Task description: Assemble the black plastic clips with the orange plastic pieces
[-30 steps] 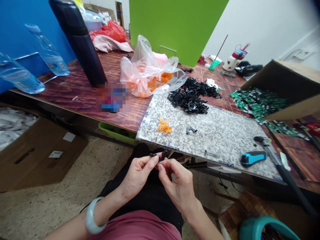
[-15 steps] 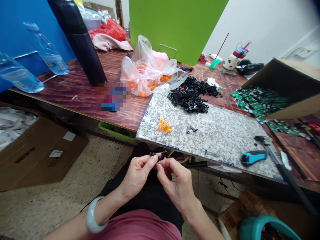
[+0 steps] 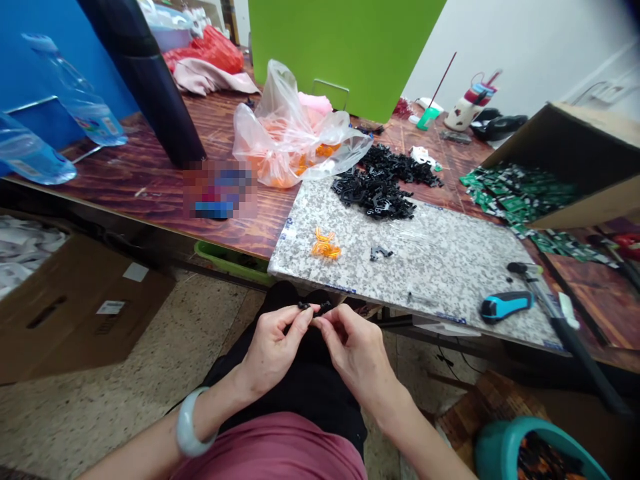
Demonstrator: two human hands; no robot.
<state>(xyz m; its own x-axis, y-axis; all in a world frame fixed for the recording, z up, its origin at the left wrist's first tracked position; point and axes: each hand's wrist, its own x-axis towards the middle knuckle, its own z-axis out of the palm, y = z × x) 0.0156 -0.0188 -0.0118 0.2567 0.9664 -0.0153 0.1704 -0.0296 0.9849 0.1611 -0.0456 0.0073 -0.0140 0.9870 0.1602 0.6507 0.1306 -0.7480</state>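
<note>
My left hand, with a pale bangle at its wrist, pinches one side of a small black plastic clip between thumb and index finger. From the other side my right hand grips the same clip in its fingertips, which hide most of it. Both hands are above my lap, just in front of the table edge. Nearby on the speckled board lie a few orange plastic pieces and one loose black clip. Behind them is a heap of similar black clips.
A plastic bag holds more orange pieces. At right lie a blue-black handled tool, a hammer-like tool and a tipped carton with green circuit boards. A teal bucket stands on the floor; a dark flask stands at left.
The fingers of my right hand have shifted slightly up and closed more tightly over the clip. My left hand keeps its pinch. The whole view has shifted a little.
</note>
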